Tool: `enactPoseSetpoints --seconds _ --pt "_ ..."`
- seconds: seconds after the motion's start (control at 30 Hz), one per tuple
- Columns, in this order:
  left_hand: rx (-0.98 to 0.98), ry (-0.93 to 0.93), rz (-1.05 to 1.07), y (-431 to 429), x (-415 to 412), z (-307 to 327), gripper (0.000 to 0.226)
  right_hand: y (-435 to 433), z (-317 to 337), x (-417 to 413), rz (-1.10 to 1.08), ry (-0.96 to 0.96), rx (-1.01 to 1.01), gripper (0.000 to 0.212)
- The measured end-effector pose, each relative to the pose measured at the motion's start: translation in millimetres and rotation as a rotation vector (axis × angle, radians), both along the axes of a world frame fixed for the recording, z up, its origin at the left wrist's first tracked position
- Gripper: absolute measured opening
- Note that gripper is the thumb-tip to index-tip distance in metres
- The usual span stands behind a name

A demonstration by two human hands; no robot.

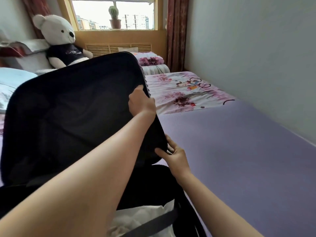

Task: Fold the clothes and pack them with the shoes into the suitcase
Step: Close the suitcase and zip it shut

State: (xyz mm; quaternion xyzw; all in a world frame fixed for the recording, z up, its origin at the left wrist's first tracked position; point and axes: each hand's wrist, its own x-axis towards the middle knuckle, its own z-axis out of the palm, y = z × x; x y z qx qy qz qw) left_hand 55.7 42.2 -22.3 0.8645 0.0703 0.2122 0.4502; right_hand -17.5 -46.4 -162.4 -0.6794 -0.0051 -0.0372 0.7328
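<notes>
Open black suitcase [150, 189] on the bed, toward the left edge of the purple mat [239, 159]. Lid [77, 103] raised and tilted back, dark lined inside facing the camera and filling the middle of the view; its left side blurred.

Left hand [142, 101] gripping the lid's right rim below the upper corner, with most fingers hidden behind the rim. Right hand [172, 155] pinching the lid's lower right corner, thumb on the inner face, fingers wrapped round the outside and only partly seen. Zipper teeth [156, 163] just visible under that corner.

Base of the case largely covered by the left forearm and cut off by the bottom of the view. Inside it, a patch of white clothing [136, 214] crossed by a dark strap [153, 223]; how the clothing is folded impossible to judge. Remaining contents too dark to make out.

Floral sheet [179, 96] beyond the mat's far edge, with folded bedding [150, 59] at the far end of the bed. Teddy bear [61, 40] behind the lid's upper left, lower body hidden. Potted cactus [114, 16] on the window sill.
</notes>
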Motion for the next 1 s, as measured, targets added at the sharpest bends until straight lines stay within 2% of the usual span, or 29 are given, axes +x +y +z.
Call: enactPoseSetpoints --seconds 0.13,0.23,0.3,0.4,0.5,0.57,0.63,0.7,0.77,0.8,0.83,0.93,1.0 --pt "-0.008 -0.089 -0.040 -4.0 -16.0 -14.8 0.058 -6.8 38.1 15.8 -0.063 -0.058 -0.315 0.083" --pt "-0.018 -0.165 -0.053 -4.1 -28.3 -12.4 0.058 -3.5 66.4 31.1 -0.061 -0.056 -0.528 0.072" --pt "-0.047 -0.192 -0.078 -2.9 -37.5 -9.1 0.057 0.1 71.1 30.8 -0.086 -0.069 -0.581 0.067" --pt "-0.107 -0.213 -0.173 -3.3 -57.4 -11.4 0.053 -1.8 65.7 14.4 -0.112 -0.154 -0.533 0.071" --pt "0.012 -0.163 -0.256 -6.8 -81.1 -7.4 0.052 -10.9 60.6 -8.7 -0.104 -0.165 -0.390 0.068" --pt "0.051 -0.194 -0.270 -3.9 -95.2 8.5 0.053 -13.5 58.0 -23.6 -0.111 -0.190 -0.337 0.066" --pt "0.126 -0.330 -0.242 4.5 -107.2 35.1 0.050 -11.2 58.6 -34.9 -0.123 -0.200 -0.305 0.065" --pt "0.287 -0.559 -0.162 19.2 -116.5 68.0 0.047 -7.1 60.8 -43.2 -0.116 -0.197 -0.305 0.066" --pt "0.487 -0.752 -0.112 36.0 -120.1 99.1 0.054 -5.0 64.6 -50.4 -0.115 -0.183 -0.319 0.068" --pt "0.587 -0.762 -0.119 44.8 -120.6 112.5 0.062 -5.0 66.4 -54.2 -0.114 -0.173 -0.321 0.070" --pt "0.671 -0.699 -0.135 53.7 -119.0 123.5 0.069 -6.0 68.5 -57.9 -0.123 -0.156 -0.319 0.070" --pt "0.798 -0.278 -0.131 75.3 -115.5 135.9 0.077 -4.8 70.6 -69.0 -0.146 -0.137 -0.323 0.067" --pt "0.782 -0.187 -0.133 83.7 -118.8 129.0 0.074 -1.7 72.4 -75.7 -0.125 -0.125 -0.337 0.067"
